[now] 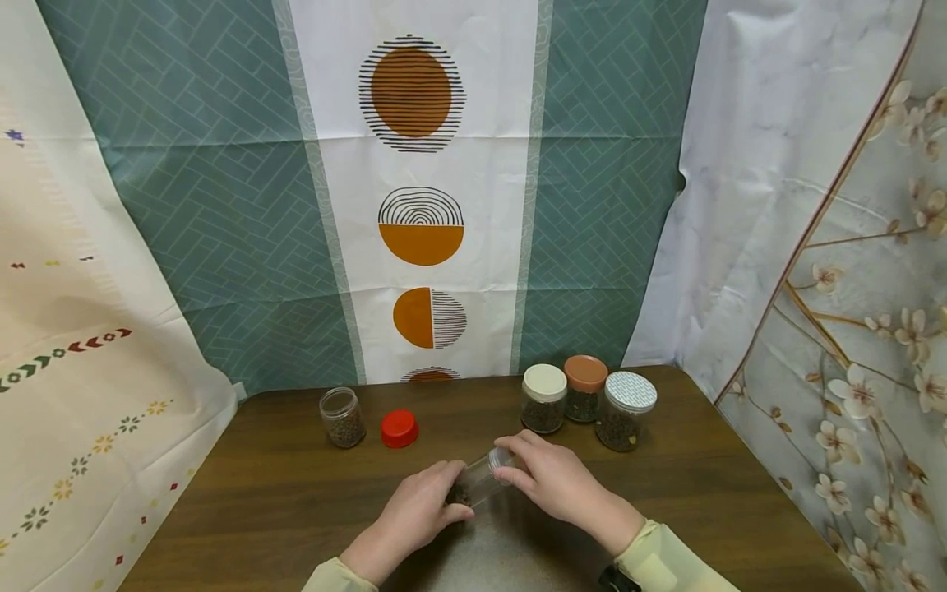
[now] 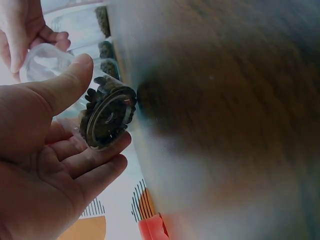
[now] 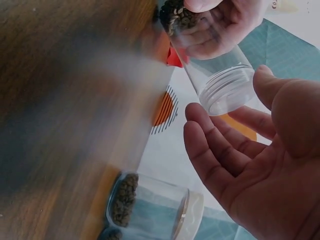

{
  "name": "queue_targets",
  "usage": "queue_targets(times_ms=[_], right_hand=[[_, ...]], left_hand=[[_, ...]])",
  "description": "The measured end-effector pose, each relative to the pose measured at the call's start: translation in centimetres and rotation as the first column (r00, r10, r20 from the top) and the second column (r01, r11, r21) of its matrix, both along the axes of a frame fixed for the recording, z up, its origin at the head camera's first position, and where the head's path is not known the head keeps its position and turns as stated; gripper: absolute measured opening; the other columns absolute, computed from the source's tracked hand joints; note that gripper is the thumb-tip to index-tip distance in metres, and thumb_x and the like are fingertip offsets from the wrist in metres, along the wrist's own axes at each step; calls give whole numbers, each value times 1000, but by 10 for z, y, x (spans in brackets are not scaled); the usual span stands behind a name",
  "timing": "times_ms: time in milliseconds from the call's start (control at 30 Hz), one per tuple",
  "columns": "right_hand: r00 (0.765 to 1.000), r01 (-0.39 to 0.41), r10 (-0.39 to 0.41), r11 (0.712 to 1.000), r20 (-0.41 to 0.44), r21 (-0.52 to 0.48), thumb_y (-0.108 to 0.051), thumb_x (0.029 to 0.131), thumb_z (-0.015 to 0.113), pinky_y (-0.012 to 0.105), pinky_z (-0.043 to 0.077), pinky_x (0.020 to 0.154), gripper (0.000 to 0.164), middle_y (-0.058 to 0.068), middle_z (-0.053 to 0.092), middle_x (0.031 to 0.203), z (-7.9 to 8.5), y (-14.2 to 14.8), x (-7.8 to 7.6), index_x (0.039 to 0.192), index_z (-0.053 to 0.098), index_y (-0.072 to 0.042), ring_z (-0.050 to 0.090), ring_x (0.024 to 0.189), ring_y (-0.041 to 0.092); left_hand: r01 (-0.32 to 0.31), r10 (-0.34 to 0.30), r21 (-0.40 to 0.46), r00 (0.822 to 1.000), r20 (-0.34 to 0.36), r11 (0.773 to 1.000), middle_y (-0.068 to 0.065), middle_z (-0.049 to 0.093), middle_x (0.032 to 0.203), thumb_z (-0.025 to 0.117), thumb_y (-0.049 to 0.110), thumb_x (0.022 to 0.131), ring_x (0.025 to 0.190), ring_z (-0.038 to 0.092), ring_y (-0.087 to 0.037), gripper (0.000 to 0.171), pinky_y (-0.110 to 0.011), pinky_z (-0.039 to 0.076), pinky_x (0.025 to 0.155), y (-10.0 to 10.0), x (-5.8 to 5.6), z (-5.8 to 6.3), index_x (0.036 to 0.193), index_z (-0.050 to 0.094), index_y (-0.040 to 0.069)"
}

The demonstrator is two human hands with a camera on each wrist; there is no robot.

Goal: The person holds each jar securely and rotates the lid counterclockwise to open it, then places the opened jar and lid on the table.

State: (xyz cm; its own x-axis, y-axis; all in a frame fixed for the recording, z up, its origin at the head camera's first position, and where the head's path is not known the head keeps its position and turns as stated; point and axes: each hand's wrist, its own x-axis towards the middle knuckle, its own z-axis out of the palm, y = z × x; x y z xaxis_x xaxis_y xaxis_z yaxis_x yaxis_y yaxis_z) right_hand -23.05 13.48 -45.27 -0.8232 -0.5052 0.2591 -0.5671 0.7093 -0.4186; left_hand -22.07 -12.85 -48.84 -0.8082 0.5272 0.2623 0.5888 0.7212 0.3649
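Observation:
My left hand [image 1: 418, 511] grips the bottom end of a clear jar [image 1: 479, 483], which lies tilted above the table with its threaded mouth toward the right. Small dark brown pieces [image 2: 111, 117] are gathered at the base, as the left wrist view shows. At the mouth end, my right hand [image 1: 553, 478] holds the threaded rim [image 3: 229, 89] between thumb and fingertips. In the right wrist view no coloured lid shows on that rim. A red lid [image 1: 399, 428] lies beyond the left hand, beside an uncapped jar [image 1: 344, 423] partly filled with brown pieces.
Three lidded jars with dark contents stand at the back right: one with a cream lid [image 1: 545, 383], one with an orange-brown lid [image 1: 585, 372], one with a patterned white lid [image 1: 630, 390]. Patterned cloths [image 1: 607, 205] hang behind the wooden table [image 1: 281, 501] and at both sides.

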Motion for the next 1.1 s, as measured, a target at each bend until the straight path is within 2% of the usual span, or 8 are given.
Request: queue_targets(times_ms=[233, 400, 667, 900, 1100], right_hand=[[999, -44, 44, 999, 17, -13, -45, 111, 64, 32, 49, 70, 47, -4, 63, 118, 1, 1, 1, 147, 67, -15, 53, 81, 2], [997, -78, 78, 997, 8, -30, -40, 112, 66, 31, 50, 71, 45, -3, 62, 121, 1, 3, 0, 148, 65, -15, 54, 82, 1], [994, -109, 109, 994, -9, -26, -27, 110, 72, 36, 57, 82, 42, -5, 61, 138, -3, 6, 0, 150, 62, -18, 63, 95, 6], [991, -136, 135, 990, -18, -42, -19, 107, 75, 42, 59, 88, 46, -5, 58, 144, -3, 6, 2, 150, 59, -21, 70, 110, 20], [988, -152, 151, 987, -23, -45, -14, 105, 78, 44, 60, 91, 49, -6, 56, 146, -3, 6, 3, 149, 58, -21, 69, 116, 19]], left_hand=[[9, -8, 6, 1000, -18, 1000, 0, 70, 106, 94, 33, 89, 88, 64, -13, 50, -39, 56, 75, -1, -1, 0, 124, 67, 10], [6, -6, 8, 1000, -18, 1000, 1, 70, 107, 93, 34, 89, 87, 64, -12, 50, -39, 56, 75, -1, -1, 0, 124, 67, 10], [-3, 4, 5, 1000, -21, 1000, 0, 70, 107, 94, 31, 89, 88, 63, -12, 49, -39, 57, 77, 0, 0, -2, 124, 67, 10], [-8, 8, 5, 1000, -19, 1000, 0, 70, 107, 94, 31, 89, 88, 63, -11, 49, -39, 57, 77, 0, -1, -4, 124, 67, 10], [-7, 7, 16, 1000, -26, 1000, 0, 70, 106, 94, 30, 89, 87, 62, -10, 48, -38, 56, 76, -1, -1, -5, 123, 67, 11]])
